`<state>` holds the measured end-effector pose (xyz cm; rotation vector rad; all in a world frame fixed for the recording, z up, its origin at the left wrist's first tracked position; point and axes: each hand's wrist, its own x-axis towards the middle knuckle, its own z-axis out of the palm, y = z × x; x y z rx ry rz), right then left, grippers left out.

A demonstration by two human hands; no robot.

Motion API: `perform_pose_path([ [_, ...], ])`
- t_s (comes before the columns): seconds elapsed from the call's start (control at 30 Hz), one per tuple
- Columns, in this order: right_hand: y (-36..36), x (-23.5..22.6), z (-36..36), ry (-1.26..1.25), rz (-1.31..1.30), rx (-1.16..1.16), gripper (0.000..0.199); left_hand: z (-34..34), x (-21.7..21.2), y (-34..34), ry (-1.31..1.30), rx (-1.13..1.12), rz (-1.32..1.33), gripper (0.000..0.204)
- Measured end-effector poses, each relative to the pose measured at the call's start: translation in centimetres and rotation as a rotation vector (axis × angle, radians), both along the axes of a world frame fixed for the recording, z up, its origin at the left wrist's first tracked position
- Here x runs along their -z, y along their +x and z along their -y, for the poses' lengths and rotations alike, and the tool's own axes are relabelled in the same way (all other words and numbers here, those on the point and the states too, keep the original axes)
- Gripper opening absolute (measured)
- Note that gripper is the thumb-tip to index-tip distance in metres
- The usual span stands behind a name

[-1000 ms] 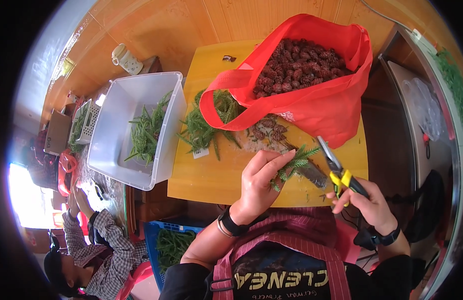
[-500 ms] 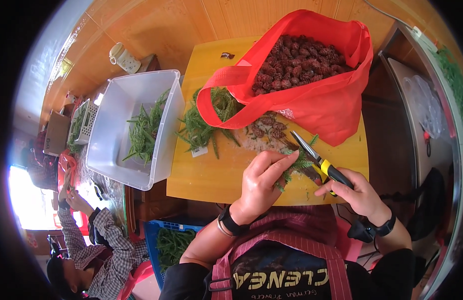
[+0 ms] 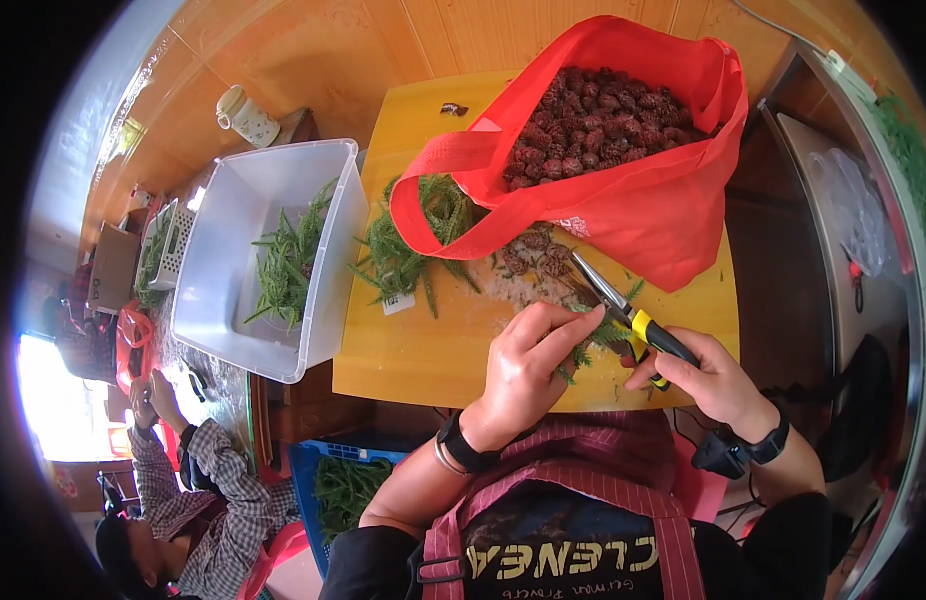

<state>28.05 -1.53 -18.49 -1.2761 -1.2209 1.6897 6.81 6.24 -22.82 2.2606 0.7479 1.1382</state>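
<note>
My left hand (image 3: 531,362) is closed, its thumb and forefinger pinching a green artificial pine sprig (image 3: 611,332) above the front of the yellow table. Held in my right hand (image 3: 705,378) are long-nose pliers (image 3: 642,323) with yellow and black handles. Their metal jaws point away to the upper left, across the sprig just beyond my left fingertips. Whether the jaws grip a stem cannot be made out. Several brown pine cones (image 3: 531,258) lie on the table past my hands, beside a heap of green sprigs (image 3: 408,250).
A red bag (image 3: 643,225) full of dark red pine cones (image 3: 603,125) stands at the back right. To the left is a clear plastic bin (image 3: 330,270) with sprigs inside. A blue crate (image 3: 305,480) sits below the table edge. Another person (image 3: 218,500) works at far left.
The pliers and my right hand have shifted slightly left and away from me. My left hand has barely moved and keeps the sprig. The other person's hands have shifted.
</note>
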Motion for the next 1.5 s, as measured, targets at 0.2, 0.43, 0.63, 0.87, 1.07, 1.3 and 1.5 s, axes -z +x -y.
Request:
perform_pose_path([
  [0.2, -0.1, 0.2, -0.3, 0.003, 0.020, -0.004, 0.037, 0.0, 0.1, -0.1, -0.016, -0.015, -0.008, 0.042],
  [0.43, -0.4, 0.6, -0.3, 0.057, 0.052, 0.036, 0.028, 0.0, 0.0, -0.1, -0.031, 0.012, -0.007, 0.056],
  [0.63, -0.2, 0.3, -0.8, 0.034, 0.267, -0.014, 0.018, -0.1, 0.3, -0.3, -0.041, 0.010, -0.007, 0.053],
  [0.87, -0.8, 1.3, -1.4, 0.187, 0.392, 0.050, 0.017, 0.0, 0.7, -0.7, -0.095, -0.015, -0.046, 0.050],
  [1.07, -2.0, 1.6, -1.6, 0.426, 0.761, 0.085, 0.016, -0.2, 0.3, -1.2, -0.130, -0.057, -0.106, 0.045],
  [1.3, -2.4, 0.7, -1.6, 0.361, 0.665, 0.111, 0.019, -0.5, 0.1, -1.7, -0.141, -0.058, -0.123, 0.044],
  [1.5, -0.9, 0.1, -2.0, 0.193, 0.414, 0.185, 0.023, -0.5, 0.1, -2.3, -0.216, -0.053, -0.055, 0.035],
])
